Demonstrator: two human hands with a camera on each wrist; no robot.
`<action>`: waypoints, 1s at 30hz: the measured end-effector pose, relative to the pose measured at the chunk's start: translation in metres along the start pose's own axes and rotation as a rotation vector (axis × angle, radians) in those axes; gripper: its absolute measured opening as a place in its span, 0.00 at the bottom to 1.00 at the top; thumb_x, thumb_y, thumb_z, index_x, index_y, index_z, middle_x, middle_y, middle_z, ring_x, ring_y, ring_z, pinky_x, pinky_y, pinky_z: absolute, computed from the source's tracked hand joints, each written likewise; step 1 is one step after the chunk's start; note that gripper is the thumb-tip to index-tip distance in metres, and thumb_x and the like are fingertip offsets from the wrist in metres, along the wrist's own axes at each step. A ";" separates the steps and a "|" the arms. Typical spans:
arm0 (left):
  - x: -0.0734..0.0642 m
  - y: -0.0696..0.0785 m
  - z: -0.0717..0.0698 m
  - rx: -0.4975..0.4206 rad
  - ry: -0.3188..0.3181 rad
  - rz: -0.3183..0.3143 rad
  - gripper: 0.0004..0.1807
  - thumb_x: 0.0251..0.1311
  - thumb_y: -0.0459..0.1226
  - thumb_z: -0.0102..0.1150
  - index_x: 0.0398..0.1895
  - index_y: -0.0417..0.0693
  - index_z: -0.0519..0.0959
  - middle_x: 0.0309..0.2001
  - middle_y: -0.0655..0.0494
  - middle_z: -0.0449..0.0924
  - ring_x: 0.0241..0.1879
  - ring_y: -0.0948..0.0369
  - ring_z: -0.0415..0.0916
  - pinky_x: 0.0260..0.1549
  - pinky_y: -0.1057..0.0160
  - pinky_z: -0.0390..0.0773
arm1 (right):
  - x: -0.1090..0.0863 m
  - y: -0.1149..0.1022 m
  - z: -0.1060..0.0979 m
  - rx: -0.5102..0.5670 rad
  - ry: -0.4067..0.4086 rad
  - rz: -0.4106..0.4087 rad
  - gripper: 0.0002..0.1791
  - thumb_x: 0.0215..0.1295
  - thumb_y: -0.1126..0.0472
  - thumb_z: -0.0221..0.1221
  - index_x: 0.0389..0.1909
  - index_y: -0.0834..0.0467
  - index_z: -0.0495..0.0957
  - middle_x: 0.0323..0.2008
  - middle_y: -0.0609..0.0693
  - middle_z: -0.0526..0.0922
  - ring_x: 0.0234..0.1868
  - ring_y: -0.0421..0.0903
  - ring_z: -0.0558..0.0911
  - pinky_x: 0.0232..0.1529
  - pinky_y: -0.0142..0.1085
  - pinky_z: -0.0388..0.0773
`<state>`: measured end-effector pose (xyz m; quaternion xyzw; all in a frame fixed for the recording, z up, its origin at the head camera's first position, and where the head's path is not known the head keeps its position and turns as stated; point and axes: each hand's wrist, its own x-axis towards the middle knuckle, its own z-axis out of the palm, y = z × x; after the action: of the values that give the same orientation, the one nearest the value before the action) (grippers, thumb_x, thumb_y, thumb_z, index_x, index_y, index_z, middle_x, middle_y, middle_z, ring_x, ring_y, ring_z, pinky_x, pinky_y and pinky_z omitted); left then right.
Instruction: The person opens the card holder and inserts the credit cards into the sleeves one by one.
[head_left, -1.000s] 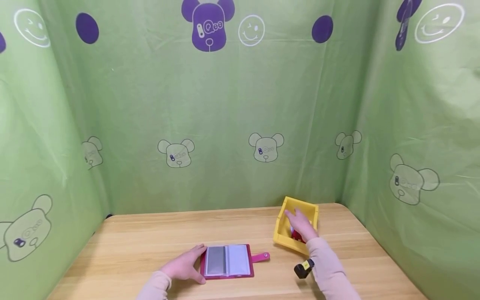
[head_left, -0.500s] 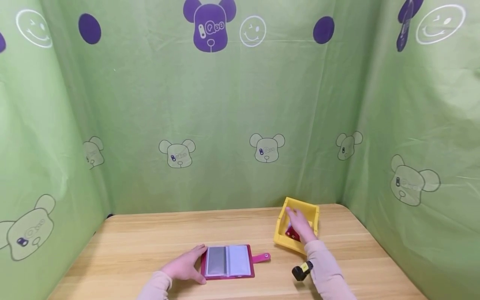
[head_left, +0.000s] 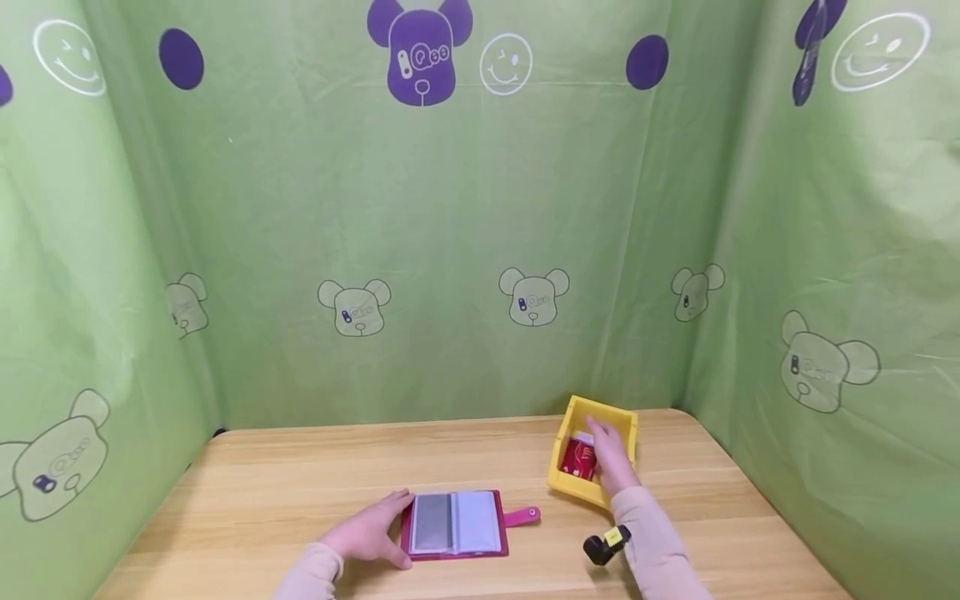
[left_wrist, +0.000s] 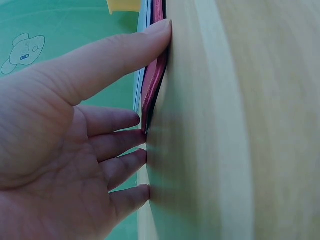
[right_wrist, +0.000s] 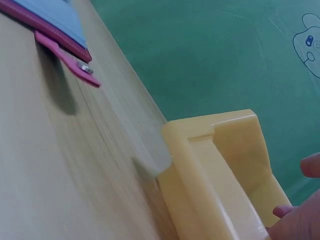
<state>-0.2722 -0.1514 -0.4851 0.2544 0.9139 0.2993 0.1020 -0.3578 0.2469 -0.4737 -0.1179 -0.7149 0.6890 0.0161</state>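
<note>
A magenta card holder [head_left: 455,523] lies open flat, its clear sleeves facing up and its snap strap [head_left: 522,517] pointing right. My left hand [head_left: 371,529] rests at its left edge, thumb at the near corner and fingers spread along the side. The left wrist view shows the thumb touching the cover's edge. My right hand [head_left: 611,454] reaches into a yellow bin [head_left: 566,481], beside a red card [head_left: 579,459] with a pale card behind it. Two of its fingertips show apart in the right wrist view; the rest are hidden.
The wooden table [head_left: 337,458] ends at the back against a green curtain [head_left: 442,358] printed with bear heads. Curtains also stand at left and right. A black camera mount [head_left: 606,546] juts from the right wrist above the table.
My right hand has shifted slightly right inside the bin, and more of the red card now shows to its left. The left hand and the card holder have stayed put.
</note>
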 end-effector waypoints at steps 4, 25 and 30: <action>-0.001 0.001 0.000 0.001 0.001 -0.002 0.55 0.36 0.39 0.76 0.69 0.28 0.59 0.71 0.27 0.55 0.70 0.32 0.56 0.68 0.32 0.57 | 0.000 0.005 0.000 0.050 0.022 -0.009 0.40 0.76 0.45 0.40 0.75 0.68 0.42 0.74 0.71 0.46 0.74 0.66 0.52 0.75 0.58 0.54; 0.000 0.000 0.000 -0.002 0.001 -0.007 0.55 0.36 0.39 0.76 0.69 0.28 0.59 0.71 0.28 0.55 0.70 0.32 0.56 0.68 0.33 0.57 | 0.004 0.006 0.007 0.071 0.092 -0.067 0.36 0.67 0.67 0.47 0.73 0.71 0.45 0.74 0.72 0.43 0.73 0.66 0.54 0.76 0.56 0.56; 0.001 -0.002 0.001 -0.004 0.000 -0.015 0.55 0.36 0.40 0.76 0.70 0.29 0.59 0.72 0.28 0.55 0.70 0.33 0.56 0.68 0.33 0.57 | 0.007 0.008 0.007 0.034 0.099 -0.078 0.36 0.66 0.68 0.48 0.72 0.71 0.47 0.74 0.71 0.46 0.72 0.65 0.56 0.76 0.56 0.56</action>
<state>-0.2733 -0.1516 -0.4870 0.2474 0.9152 0.3004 0.1047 -0.3644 0.2414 -0.4827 -0.1234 -0.7055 0.6932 0.0802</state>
